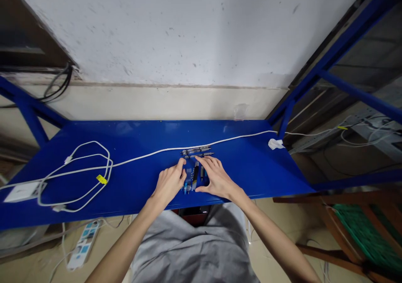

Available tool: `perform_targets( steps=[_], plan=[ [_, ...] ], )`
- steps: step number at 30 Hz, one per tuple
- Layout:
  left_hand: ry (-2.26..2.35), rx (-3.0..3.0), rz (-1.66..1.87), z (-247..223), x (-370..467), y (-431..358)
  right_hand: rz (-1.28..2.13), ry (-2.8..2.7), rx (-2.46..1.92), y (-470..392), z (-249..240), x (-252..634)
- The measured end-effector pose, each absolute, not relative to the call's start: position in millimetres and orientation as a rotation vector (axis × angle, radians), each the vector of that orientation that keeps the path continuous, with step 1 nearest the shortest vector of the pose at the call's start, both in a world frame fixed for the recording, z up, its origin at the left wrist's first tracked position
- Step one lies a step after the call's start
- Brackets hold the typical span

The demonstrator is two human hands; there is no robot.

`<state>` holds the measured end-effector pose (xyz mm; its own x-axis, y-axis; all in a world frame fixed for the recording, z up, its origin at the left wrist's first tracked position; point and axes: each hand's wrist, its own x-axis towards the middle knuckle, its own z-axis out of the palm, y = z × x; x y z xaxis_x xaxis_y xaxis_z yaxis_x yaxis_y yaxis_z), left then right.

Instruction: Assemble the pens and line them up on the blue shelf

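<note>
Pens point(195, 172) lie in a loose cluster on a blue table point(141, 136), near its front edge and between a person's two bare hands. Some look black, others clear or blue; they are too small and blurred to count. Just beyond the cluster, a few more pens point(197, 150) lie crosswise, close to a long white cable point(171, 149) that runs across the tabletop. The left hand point(169, 179) is at the cluster's left side, fingers curled, thumb and forefinger near each other; whether they pinch anything, I cannot tell. The right hand point(218, 178) is at the right side, thumb and fingers spread apart like a bracket; whether it touches the pens is unclear.

The main risk seems to be rolling: a nudge from either thumb could send a pen over the near edge. Uneven pressure from the two sides could make the cluster fan out or cross. The right fingertips are near the crosswise pens, so a careless sweep might knock those askew or push them against the cable.
</note>
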<state>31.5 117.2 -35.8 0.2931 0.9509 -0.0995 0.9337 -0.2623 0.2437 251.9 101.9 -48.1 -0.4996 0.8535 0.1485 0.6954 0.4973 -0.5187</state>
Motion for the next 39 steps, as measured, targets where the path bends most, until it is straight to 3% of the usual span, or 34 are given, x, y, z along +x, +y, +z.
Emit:
perform_targets(
  steps=[12,22,32,39],
  plan=[
    [1.674,2.404,0.407,-39,20,133,0.566,-2.372,-1.280,102,-51,247],
    [1.501,2.439,1.045,-47,12,149,0.572,-2.126,-1.243,106,-35,255],
    [1.143,2.545,1.051,-7,43,209,0.334,-1.684,-1.185,189,-20,253],
    [1.138,2.544,1.034,-25,50,232,0.250,-1.698,-1.232,221,-45,257]
  ],
)
